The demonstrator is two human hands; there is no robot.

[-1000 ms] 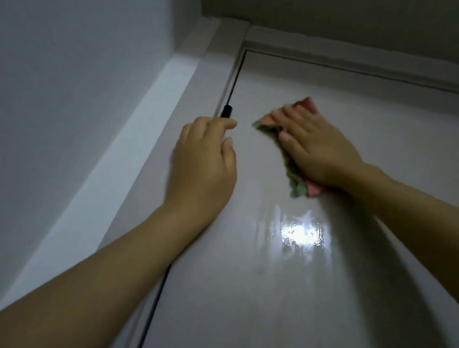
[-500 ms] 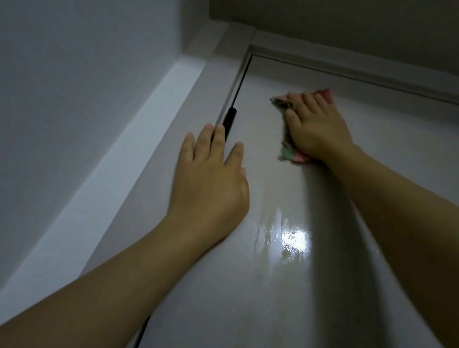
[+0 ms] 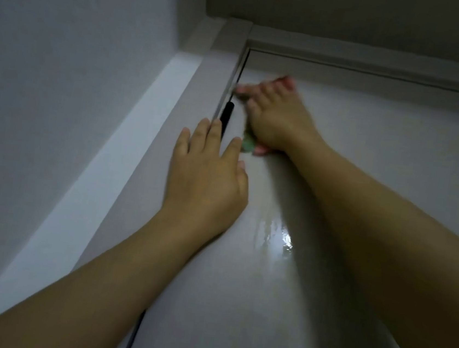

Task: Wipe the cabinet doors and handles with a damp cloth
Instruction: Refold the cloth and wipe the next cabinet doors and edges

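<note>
Both hands flat on the door (image 3: 278,308), right hand (image 3: 279,116) pressing cloth (image 3: 247,145) now nearer the hinge edge, left hand (image 3: 207,180) unmoved, fingers straight

Two hands: left hand (image 3: 208,177) and right hand (image 3: 279,116). One cloth (image 3: 247,145), one door (image 3: 326,270), one black hinge (image 3: 226,115).

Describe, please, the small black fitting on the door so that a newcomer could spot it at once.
Start at the glossy pale-grey cabinet door and follow its left edge up toward the top corner. In the dark gap there sits the short black cylindrical fitting, just above the left hand and left of the right hand. It is the only black piece.
</note>
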